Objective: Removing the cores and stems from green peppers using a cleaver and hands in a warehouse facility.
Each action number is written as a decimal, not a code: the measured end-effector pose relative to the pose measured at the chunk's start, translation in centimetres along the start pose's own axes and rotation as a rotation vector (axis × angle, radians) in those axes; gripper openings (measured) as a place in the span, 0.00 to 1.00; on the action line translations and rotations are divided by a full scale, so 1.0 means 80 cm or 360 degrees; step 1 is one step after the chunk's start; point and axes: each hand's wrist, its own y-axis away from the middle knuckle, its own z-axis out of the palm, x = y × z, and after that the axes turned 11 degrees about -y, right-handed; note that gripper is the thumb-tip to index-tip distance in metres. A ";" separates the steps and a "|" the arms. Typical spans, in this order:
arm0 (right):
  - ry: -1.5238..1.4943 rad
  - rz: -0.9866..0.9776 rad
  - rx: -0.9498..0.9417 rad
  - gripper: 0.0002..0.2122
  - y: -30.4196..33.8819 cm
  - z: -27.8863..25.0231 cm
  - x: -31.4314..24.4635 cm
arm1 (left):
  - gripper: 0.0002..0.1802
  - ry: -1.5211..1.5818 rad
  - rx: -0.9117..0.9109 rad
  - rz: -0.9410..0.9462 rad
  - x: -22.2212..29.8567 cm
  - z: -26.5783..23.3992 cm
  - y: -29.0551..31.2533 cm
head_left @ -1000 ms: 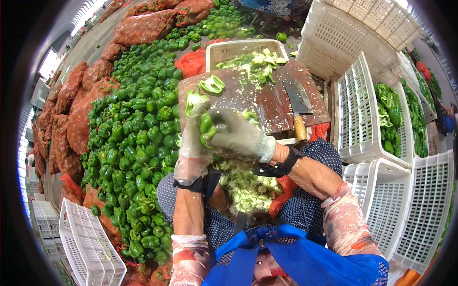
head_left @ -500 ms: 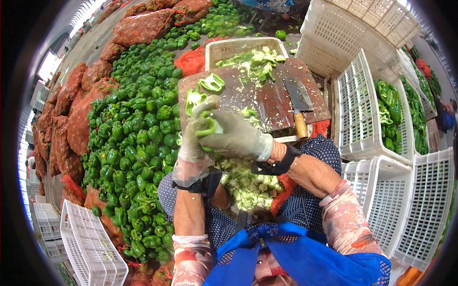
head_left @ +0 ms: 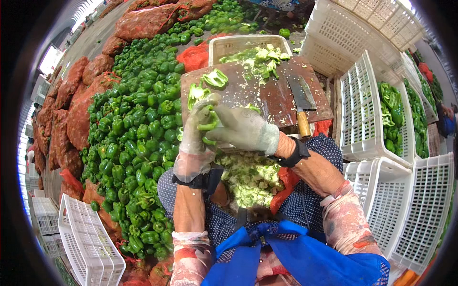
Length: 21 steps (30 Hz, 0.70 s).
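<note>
Above the near-left part of the wooden cutting board (head_left: pixel 238 95), my gloved left hand (head_left: pixel 192 136) is closed around a cut green bell pepper (head_left: pixel 208 126). My gloved right hand (head_left: pixel 250 131) comes against the same pepper from the right, its fingers closed at the cut side; its fingertips are partly hidden. Split pepper pieces (head_left: pixel 214 78) lie on the board just beyond my left hand. A cleaver (head_left: pixel 301 93) with a wooden handle rests at the board's right side. Pale seeds and bits are scattered over the wood.
Whole green peppers (head_left: pixel 136 143) are heaped to the left, with red mesh sacks (head_left: pixel 90 100) behind. A pale bin (head_left: pixel 217 49) with cut pieces stands beyond the board. White crates (head_left: pixel 355 105) are stacked on the right. Pale pepper scraps (head_left: pixel 250 183) fill the space between my knees.
My right hand has shifted slightly right, and its fingers have spread a little over the pepper. My left hand keeps its hold. The view has shifted slightly.
</note>
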 end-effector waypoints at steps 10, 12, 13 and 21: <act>-0.0600 -0.0082 0.0278 0.16 0.002 0.000 0.006 | 0.35 0.0125 -0.0375 0.0167 0.001 0.019 0.038; -0.0649 0.0233 0.0233 0.11 0.013 0.001 0.003 | 0.37 0.0048 -0.0484 0.0162 -0.005 0.009 0.034; -0.0255 -0.0070 0.0265 0.10 0.015 0.004 0.005 | 0.35 0.0117 -0.0403 0.0205 -0.011 0.005 0.030; -0.1103 0.0034 0.0087 0.13 0.002 0.001 0.002 | 0.39 0.0137 -0.0391 0.0179 0.013 0.024 0.037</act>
